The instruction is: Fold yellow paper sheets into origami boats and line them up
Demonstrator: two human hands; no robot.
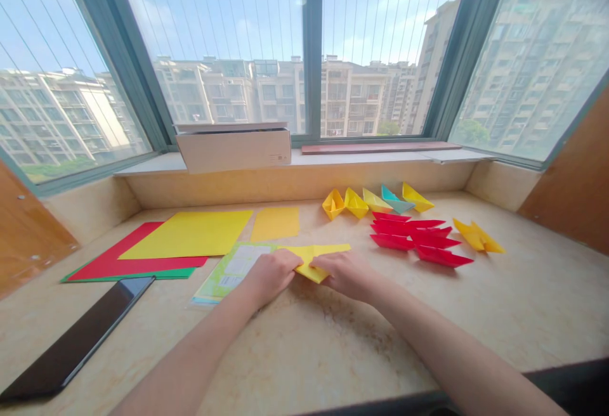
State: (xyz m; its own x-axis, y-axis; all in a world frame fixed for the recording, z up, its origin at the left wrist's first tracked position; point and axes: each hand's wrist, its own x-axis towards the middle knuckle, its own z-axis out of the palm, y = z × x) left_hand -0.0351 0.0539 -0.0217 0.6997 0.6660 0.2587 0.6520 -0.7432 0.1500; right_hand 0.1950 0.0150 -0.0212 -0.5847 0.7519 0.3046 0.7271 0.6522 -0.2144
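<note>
Between my two hands is a partly folded piece of yellow origami paper [314,255], raised a little over the counter. My left hand [273,275] pinches its left side, fingers curled and thumb at the near edge. On the other side my right hand [349,271] grips the paper the same way, closed on it. The fingers cover part of the folds. Under and beside my left hand lies a green-and-white paper packet [238,267]. Right of my right hand stand several red folded paper boats [419,235] in a cluster.
Yellow paper boats [356,203] and a teal one [396,200] line the back; another yellow boat [478,236] sits right. Yellow sheets [190,234] overlap red and green ones at left, near a dark tablet [80,340]. A white box [235,149] rests on the window ledge.
</note>
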